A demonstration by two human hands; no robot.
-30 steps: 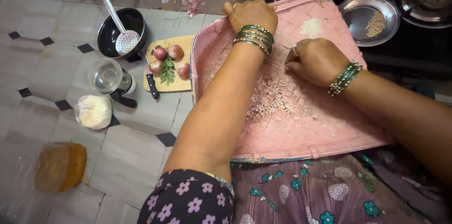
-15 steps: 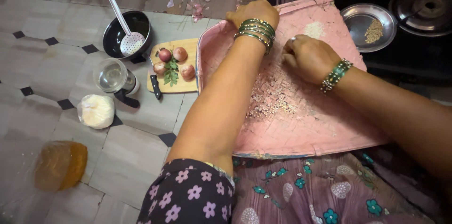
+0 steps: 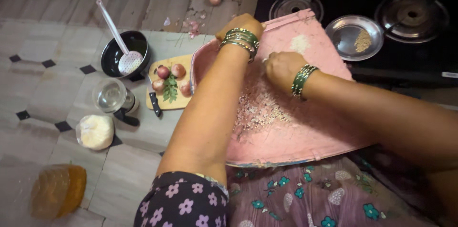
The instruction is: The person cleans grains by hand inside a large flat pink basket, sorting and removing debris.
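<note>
A pink winnowing tray (image 3: 305, 131) rests on my lap, with pale grain (image 3: 257, 108) scattered over its middle and a small white heap (image 3: 299, 43) near its far edge. My left hand (image 3: 241, 24) grips the tray's far left rim. My right hand (image 3: 281, 67) rests on the tray surface with fingers curled down among the grains; whether it pinches anything is hidden. Green bangles ring both wrists.
On the tiled floor to the left lie a wooden board (image 3: 167, 88) with small onions, leaves and a knife, a black pan (image 3: 125, 55) holding a slotted ladle, a glass jug (image 3: 112, 97), a white bag (image 3: 95, 131) and an orange bag (image 3: 57, 191). A steel plate (image 3: 346, 34) sits on the stove (image 3: 410, 17).
The view has shifted slightly. My right hand has slid a little leftward over the tray's grain. My left hand keeps its grip on the rim.
</note>
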